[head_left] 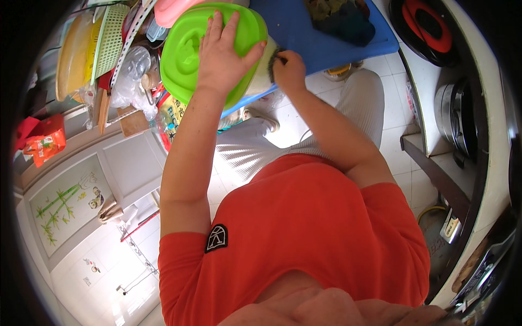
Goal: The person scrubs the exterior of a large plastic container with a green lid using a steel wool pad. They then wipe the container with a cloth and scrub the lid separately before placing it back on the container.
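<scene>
A bright green lid (182,76) with rounded corners covers a whitish container (261,73) at the top of the view. My left hand (222,60) lies flat on this lid, fingers spread, the thumb toward its right edge. Close by on the right, my right hand (291,70) is closed round a small dark grey pad or cloth (274,65). That pad touches the container's side, just under the lid's rim. My right fingers partly hide it, so its exact kind is unclear.
The container stands on a blue surface (331,51), where a dark crumpled cloth (348,22) lies farther off. Shelves at left hold a green basket (110,43) and plastic bags (130,79). At right are a red-and-black round appliance (429,27) and a metal pot (454,117).
</scene>
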Motion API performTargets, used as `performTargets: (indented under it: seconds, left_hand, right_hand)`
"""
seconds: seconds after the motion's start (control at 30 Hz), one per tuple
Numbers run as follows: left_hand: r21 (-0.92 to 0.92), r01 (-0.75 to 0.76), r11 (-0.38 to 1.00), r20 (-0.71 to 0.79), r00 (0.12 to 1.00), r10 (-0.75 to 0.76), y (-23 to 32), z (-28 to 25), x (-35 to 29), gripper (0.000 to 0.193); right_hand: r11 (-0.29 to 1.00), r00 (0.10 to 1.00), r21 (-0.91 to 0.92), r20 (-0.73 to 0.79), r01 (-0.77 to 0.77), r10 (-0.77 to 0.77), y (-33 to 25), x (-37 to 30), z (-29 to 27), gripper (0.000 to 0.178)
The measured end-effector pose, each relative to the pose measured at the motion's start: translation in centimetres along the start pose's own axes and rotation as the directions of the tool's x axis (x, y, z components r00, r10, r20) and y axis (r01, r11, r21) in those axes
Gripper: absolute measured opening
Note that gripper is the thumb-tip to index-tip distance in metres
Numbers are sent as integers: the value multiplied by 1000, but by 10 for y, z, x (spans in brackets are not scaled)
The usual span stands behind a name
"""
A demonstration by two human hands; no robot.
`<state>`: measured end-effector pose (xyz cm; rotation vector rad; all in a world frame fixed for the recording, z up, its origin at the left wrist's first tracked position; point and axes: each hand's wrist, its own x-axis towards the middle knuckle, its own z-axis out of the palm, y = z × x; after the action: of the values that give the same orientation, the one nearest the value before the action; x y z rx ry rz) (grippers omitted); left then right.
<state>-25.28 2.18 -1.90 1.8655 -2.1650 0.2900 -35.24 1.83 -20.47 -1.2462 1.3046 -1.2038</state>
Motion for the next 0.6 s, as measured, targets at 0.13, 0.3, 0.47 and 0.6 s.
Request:
performTargets:
  seconds: [0.13,0.3,0.47,0.6]
  left_hand:
    - [42,23,999,-5,1000,-23,4,-3,-1,81]
    - [-8,106,994,18,994,-106,24,-21,-4,73]
    - [4,117,993,135,984,-116,25,-26,4,86]
    - [5,151,988,149,977,-150,25,-28,2,84]
  right_hand:
    - [953,948,-28,98,-302,303,7,9,-1,19]
    - [988,997,152,79,-30,18,-60,-41,-5,22]
    - [976,968,-9,119,-220,219,9,-2,2,24]
    - [983,974,48,148,-180,171,-10,-7,-2,24]
